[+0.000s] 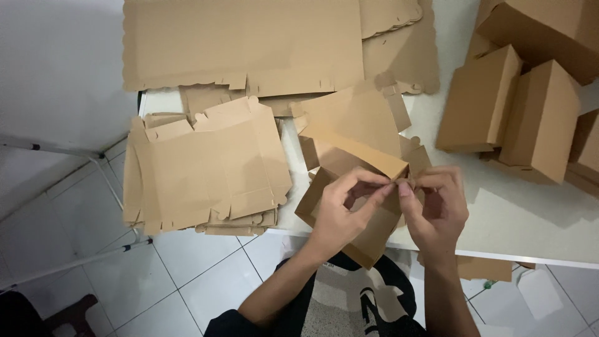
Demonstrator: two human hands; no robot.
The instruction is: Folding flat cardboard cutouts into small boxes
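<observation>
The white tabletop (499, 206) is carrying a stack of flat brown cardboard blanks (206, 168) overhanging its edge, which risks sliding floorward. Over the near edge, the half-folded brown cardboard box (349, 187) is hanging unsupported; the left hand (340, 212) and right hand (437, 206) are pinching its small tab, each grip clamped, possibly tearing it.

A white table (530, 231) holds a stack of flat, unfolded brown cardboard box blanks (206, 168) at its left edge. A large flat cardboard sheet (243, 43) lies behind them. Several assembled brown boxes (518, 112) stand together at the right. Below is a white tiled floor (187, 281).
</observation>
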